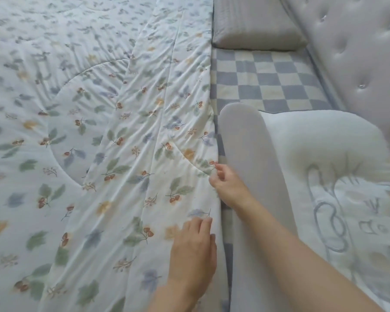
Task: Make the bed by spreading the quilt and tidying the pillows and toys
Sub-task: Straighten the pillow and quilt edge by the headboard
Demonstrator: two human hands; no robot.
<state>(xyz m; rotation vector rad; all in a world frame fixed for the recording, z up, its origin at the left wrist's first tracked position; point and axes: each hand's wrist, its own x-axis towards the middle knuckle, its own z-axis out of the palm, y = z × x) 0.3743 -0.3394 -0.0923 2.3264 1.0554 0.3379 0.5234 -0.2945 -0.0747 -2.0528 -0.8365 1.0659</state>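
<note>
Nearest the lens, the left hand [193, 248] lay flat on the quilt [99, 136] close to its top edge, fingers straight and pressing the cloth down. Just beyond it the right hand [226, 185] pinched that same edge between thumb and fingertips, the two hands near each other but not touching. Quilt, leaf-and-berry print, already covered most of the bed to the left; creases fanned out across it, so smoothing looked unfinished. Right of the edge a long grey bolster [245, 158] lay along the quilt's border, with a white embroidered pillow [320, 167] beside it, both on a blue-and-cream checked sheet [268, 84]. Farther off a grey pillow [254, 23] sat against the tufted headboard [351, 52]. Spreading seemed mostly done; edge straightening and pillow tidying looked still to do. No toys in view.
</note>
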